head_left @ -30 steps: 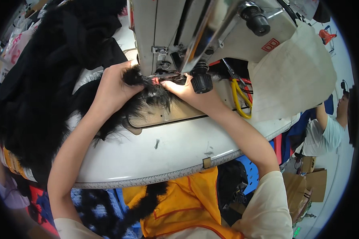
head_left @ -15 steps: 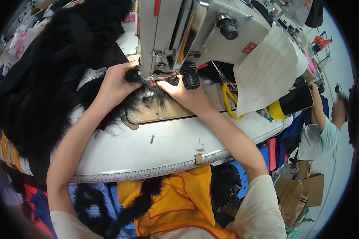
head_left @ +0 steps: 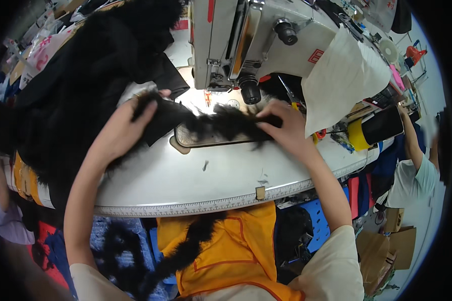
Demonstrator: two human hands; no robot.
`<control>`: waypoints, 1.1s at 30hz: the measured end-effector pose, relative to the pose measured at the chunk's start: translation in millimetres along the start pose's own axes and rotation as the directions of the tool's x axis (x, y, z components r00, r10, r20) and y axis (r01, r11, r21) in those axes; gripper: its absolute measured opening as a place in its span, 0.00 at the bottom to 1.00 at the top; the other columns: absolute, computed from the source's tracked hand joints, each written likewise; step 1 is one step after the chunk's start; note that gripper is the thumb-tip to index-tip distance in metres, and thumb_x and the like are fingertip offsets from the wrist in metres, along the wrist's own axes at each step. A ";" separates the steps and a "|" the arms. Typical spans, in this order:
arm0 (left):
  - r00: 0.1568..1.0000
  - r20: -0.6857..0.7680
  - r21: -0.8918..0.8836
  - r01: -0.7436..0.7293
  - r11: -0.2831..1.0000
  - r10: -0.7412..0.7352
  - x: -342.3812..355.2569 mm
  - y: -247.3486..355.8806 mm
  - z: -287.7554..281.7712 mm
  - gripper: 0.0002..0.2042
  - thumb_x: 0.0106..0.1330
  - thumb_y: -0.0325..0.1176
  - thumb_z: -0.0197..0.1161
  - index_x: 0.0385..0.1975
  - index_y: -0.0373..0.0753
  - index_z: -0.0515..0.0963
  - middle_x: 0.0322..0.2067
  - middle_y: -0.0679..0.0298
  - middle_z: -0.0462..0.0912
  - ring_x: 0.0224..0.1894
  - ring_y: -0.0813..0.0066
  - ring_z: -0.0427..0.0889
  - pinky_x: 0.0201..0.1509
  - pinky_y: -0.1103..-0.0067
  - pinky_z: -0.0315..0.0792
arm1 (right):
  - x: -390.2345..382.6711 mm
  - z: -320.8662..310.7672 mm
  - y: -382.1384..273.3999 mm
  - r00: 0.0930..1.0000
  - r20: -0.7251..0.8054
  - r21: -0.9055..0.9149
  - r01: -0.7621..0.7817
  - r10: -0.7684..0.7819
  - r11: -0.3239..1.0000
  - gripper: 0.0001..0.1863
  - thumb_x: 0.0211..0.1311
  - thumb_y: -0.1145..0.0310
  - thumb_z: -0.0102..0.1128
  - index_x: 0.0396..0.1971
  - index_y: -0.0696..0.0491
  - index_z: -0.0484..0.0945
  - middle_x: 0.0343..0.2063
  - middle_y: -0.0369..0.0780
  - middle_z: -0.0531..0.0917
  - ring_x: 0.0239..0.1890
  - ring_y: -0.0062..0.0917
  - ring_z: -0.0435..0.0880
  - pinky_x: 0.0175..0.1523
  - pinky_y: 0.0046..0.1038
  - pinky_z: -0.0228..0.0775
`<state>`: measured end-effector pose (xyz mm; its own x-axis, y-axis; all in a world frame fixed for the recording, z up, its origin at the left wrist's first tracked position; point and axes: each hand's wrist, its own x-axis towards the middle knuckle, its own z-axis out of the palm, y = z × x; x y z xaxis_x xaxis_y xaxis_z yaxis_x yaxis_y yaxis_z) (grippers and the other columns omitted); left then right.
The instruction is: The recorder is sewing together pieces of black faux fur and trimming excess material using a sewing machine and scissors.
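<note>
A strip of black fur trim [head_left: 231, 122] stretches between my hands, in front of the needle area of a white sewing machine [head_left: 206, 45]. My left hand [head_left: 123, 128] is closed on black fabric [head_left: 168, 118] at the trim's left end; its fingertips are partly hidden by fur. With thumb and fingers, my right hand [head_left: 289, 128] pinches the trim's right end. The trim lies over the machine's metal plate [head_left: 216, 139] and is apart from the presser foot. A large heap of black fur-edged cloth [head_left: 75, 75] spreads to the left.
A measuring tape [head_left: 186, 207] runs along the white table's [head_left: 150, 183] front edge. Scissors [head_left: 287, 89], a hanging sheet of pale paper [head_left: 341, 80] and a black-and-yellow cylinder [head_left: 374, 133] are at right. More black fur [head_left: 191, 246] hangs over my orange apron [head_left: 226, 246]. Another person [head_left: 412, 170] is at far right.
My hands have moved apart, the right one to the right and the left one outward. The fur has come away from the presser foot and is stretched between them. The view has shifted slightly.
</note>
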<state>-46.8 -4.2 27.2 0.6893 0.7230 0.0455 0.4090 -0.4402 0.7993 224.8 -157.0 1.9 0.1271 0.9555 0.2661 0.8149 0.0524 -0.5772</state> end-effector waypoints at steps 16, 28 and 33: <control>0.986 -0.018 -0.040 -0.167 0.985 0.167 36.8 -14.3 55.5 0.11 0.48 0.19 0.62 0.32 0.29 0.74 0.27 0.61 0.79 0.32 0.80 0.78 0.40 0.83 0.70 | 18.5 45.3 -11.6 0.861 0.050 -0.332 0.492 -0.506 0.805 0.15 0.37 0.75 0.63 0.31 0.48 0.76 0.33 0.29 0.75 0.33 0.24 0.78 0.38 0.23 0.71; 0.966 0.023 -0.003 -0.258 0.966 0.258 33.8 -9.7 53.5 0.13 0.45 0.22 0.65 0.34 0.31 0.75 0.28 0.56 0.80 0.33 0.68 0.81 0.40 0.80 0.71 | 26.9 52.0 -13.5 0.920 -0.023 -0.339 0.362 -0.392 0.869 0.15 0.38 0.75 0.64 0.31 0.47 0.79 0.27 0.32 0.72 0.30 0.25 0.76 0.32 0.25 0.71; 0.911 0.055 0.202 -0.411 0.889 0.409 34.6 -12.0 53.4 0.14 0.42 0.22 0.65 0.33 0.33 0.76 0.30 0.56 0.80 0.36 0.62 0.79 0.42 0.77 0.71 | 34.0 56.4 -7.5 0.965 -0.030 -0.037 0.260 -0.261 0.965 0.12 0.42 0.75 0.64 0.31 0.52 0.79 0.30 0.36 0.77 0.34 0.27 0.78 0.40 0.25 0.71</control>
<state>4.1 -2.4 -12.9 0.8278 0.4498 0.3353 0.2012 -0.7960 0.5710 191.1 -108.5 -28.3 -0.0735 0.8997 0.4304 0.8403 0.2883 -0.4592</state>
